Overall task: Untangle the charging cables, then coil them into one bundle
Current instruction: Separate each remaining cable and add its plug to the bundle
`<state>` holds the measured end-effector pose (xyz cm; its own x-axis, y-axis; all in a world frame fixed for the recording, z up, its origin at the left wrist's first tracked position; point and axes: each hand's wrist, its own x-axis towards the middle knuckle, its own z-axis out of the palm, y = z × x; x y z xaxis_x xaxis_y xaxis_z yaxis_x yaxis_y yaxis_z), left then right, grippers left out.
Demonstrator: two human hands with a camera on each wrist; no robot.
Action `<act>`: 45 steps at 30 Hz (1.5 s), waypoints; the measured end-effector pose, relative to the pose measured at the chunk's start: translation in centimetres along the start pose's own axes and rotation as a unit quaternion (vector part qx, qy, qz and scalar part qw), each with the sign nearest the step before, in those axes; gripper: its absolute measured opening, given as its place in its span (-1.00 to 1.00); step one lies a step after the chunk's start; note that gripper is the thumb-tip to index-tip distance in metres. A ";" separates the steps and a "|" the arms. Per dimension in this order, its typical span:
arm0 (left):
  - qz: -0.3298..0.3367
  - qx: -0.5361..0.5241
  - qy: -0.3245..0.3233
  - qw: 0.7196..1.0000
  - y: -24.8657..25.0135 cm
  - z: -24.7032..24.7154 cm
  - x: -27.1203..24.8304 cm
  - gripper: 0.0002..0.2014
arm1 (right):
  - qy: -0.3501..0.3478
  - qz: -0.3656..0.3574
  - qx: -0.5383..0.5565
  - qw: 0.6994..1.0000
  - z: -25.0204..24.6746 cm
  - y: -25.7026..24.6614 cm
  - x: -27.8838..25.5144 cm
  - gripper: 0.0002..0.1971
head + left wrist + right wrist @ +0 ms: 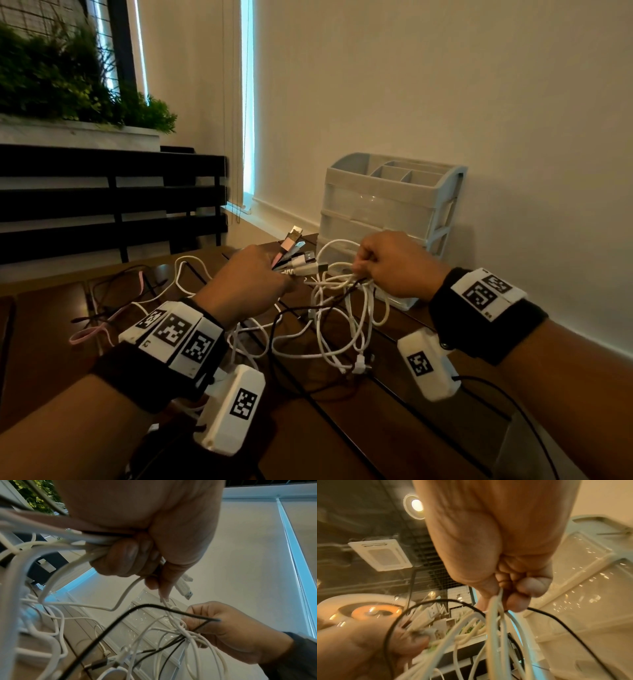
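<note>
Several charging cables, mostly white with a black and a pink one, hang tangled over the wooden table (342, 428). My left hand (253, 274) grips a bunch of their USB plug ends (298, 255), which fan out past the fingers (123, 557). My right hand (387, 263) holds gathered loops of white cable (346, 308) and a black strand (154, 605), pinched between thumb and curled fingers (518, 596). The loops dangle down to the table. A pink cable (89, 334) and a black one trail across the table at left.
A grey plastic drawer organiser (387, 219) stands on the table against the wall, right behind my right hand. A dark slatted bench (109, 202) and a planter with greenery (68, 82) are at the back left.
</note>
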<state>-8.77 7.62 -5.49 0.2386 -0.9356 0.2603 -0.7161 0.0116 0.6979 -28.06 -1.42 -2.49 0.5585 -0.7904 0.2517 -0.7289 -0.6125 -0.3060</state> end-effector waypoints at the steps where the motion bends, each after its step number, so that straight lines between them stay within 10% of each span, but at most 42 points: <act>1: -0.004 -0.004 0.002 1.000 -0.1 0.0 0.1 -0.88 | 0.001 0.017 0.035 0.999 -0.1 0.3 -0.1 -0.89; 6: -0.021 -0.069 0.011 0.997 -0.4 0.0 0.1 -0.78 | -0.014 0.095 0.208 0.973 -0.9 0.6 -0.9 -0.90; 16: 0.066 -0.091 0.008 0.994 1.1 0.7 -0.8 -0.65 | -0.050 -0.034 0.021 0.998 -1.1 -3.4 -1.1 -0.94; 26: 0.095 -0.037 -0.005 0.995 1.1 1.2 -0.8 -0.87 | -0.093 0.005 0.082 0.992 -0.7 -4.8 -1.2 -0.87; 35: 0.025 -0.131 0.089 0.987 -0.1 0.1 0.3 -0.76 | 0.037 0.025 0.091 0.995 -0.7 -1.3 -1.1 -0.93; 45: 0.072 -0.011 0.083 0.994 0.7 0.4 -0.5 -0.73 | -0.053 -0.088 -0.012 0.995 -0.7 -3.1 -1.3 -0.86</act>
<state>-9.65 7.96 -5.35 0.2416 -0.8522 0.4640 -0.7362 0.1505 0.6598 -26.80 1.57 -1.23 0.7166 -0.6681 0.2004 -0.6243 -0.7425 -0.2429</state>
